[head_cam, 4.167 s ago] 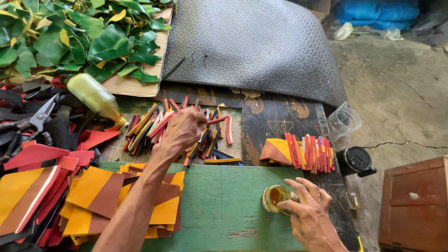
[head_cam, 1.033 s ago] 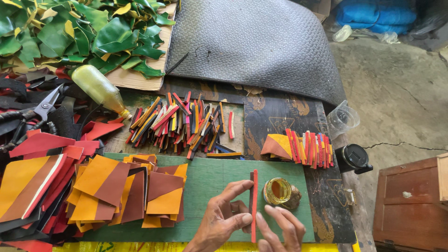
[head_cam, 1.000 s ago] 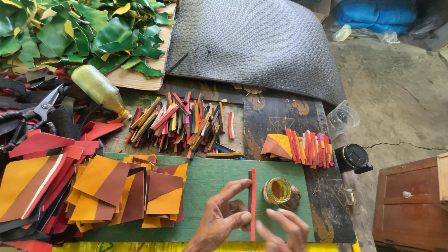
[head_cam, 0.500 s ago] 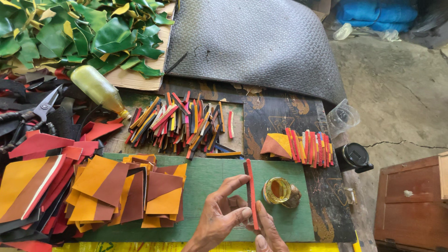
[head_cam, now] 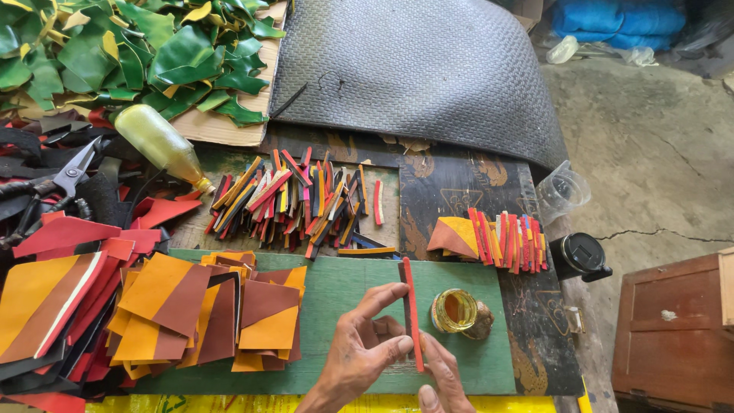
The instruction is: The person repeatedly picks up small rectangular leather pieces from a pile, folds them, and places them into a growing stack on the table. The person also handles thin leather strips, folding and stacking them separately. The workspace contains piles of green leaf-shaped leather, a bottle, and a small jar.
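Head view: we look down on our own hands at the near edge of the bench.
Left hand (head_cam: 365, 353): we pinch a red strip (head_cam: 412, 312) between thumb and fingers, forefinger stretched toward its upper part, so it stands on edge and stays steady.
Right hand (head_cam: 440, 378): only a few fingers show at the bottom edge; they press against the strip's lower end from the other side, so both hands trap it. We cannot tell how the rest of this hand is set.
Strip: it sits over the green mat (head_cam: 336, 287), running away from us, just left of the glue pot (head_cam: 456, 311).
Glue pot: open and close to our right fingers, within easy dipping reach.
Mat: its bare green middle gives us a flat place to work.
Patches (head_cam: 191, 313): orange and brown pieces overlap on the mat's left end, beside the left hand.
Strip heap (head_cam: 294, 200): loose coloured strips lie just beyond the mat, a ready supply.
Sorted strips (head_cam: 501, 239): a neater row with an orange wedge sits to the right, apart from the heap.
Bottle (head_cam: 162, 143): lying tilted, nozzle toward the heap.
Scissors (head_cam: 65, 180): far left among dark scraps.
Woven sheet (head_cam: 417, 73): grey, draped across the far side.
Green scraps (head_cam: 122, 50): piled at the far left corner.
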